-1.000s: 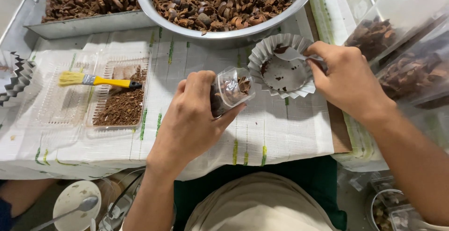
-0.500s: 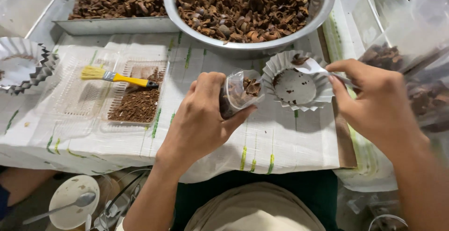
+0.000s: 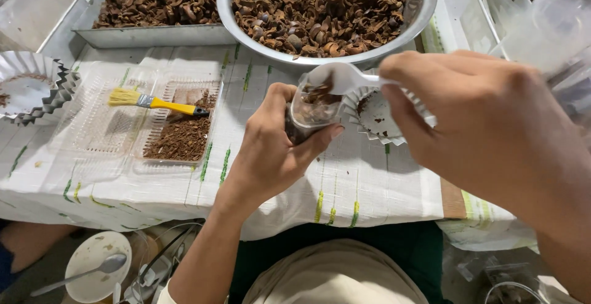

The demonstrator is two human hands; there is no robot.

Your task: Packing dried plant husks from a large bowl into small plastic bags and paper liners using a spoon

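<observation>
A table covered in a white cloth with green stripes carries a big metal bowl and a metal tray at the far edge, both heaped with brown dried husks. On the left of the cloth lies a clear plastic tray of brown crumbs, with a yellow-handled brush resting across it. Near the middle, the left hand is wrapped around a small clear plastic cup of brown pieces, tilted with its mouth facing away from the person. The right hand, large and close to the camera, pinches a white plastic spoon whose bowl sits right at the cup's mouth. Half a second ago the spoon was over the white fluted paper cup just right of the clear cup; it has since swung left to the cup.
</observation>
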